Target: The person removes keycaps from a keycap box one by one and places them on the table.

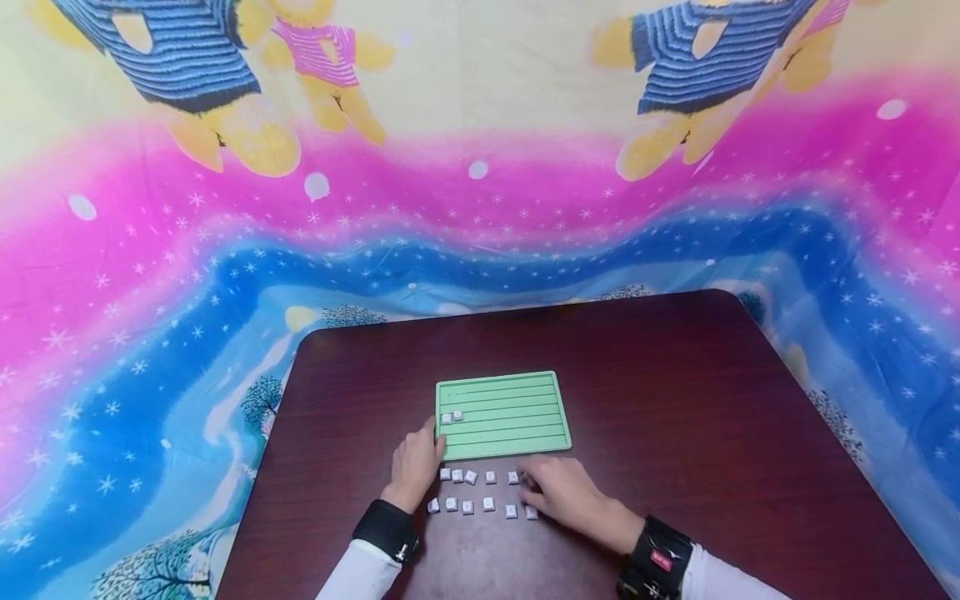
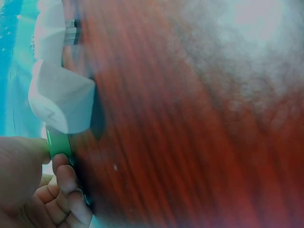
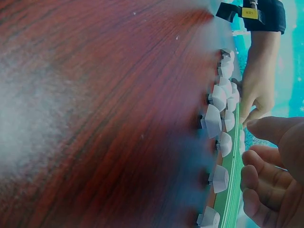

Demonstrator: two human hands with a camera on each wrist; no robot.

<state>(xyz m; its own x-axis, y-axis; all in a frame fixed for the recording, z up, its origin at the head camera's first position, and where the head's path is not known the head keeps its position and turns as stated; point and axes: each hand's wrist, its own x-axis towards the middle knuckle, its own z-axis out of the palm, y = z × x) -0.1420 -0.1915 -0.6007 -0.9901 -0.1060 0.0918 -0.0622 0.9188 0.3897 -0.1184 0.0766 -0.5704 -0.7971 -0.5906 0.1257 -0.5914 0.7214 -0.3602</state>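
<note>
A light green tray (image 1: 504, 415) with ridged rows lies on the table, two white keycaps (image 1: 453, 416) resting near its left side. My left hand (image 1: 417, 463) pinches the tray's left front corner; in the left wrist view its thumb and fingers meet the green edge (image 2: 60, 144). On the near side of the tray, loose white keycaps (image 1: 489, 504) form two rough rows. My right hand (image 1: 568, 496) hovers at the right end of these rows, thumb and fingers apart. The right wrist view shows that hand's fingers (image 3: 254, 178) loosely bent, with nothing visible between them.
The dark brown table (image 1: 660, 400) has rounded far corners. Behind it hangs a printed cloth (image 1: 480, 208) in pink and blue. In the left wrist view, a large keycap (image 2: 61, 97) stands close to the camera.
</note>
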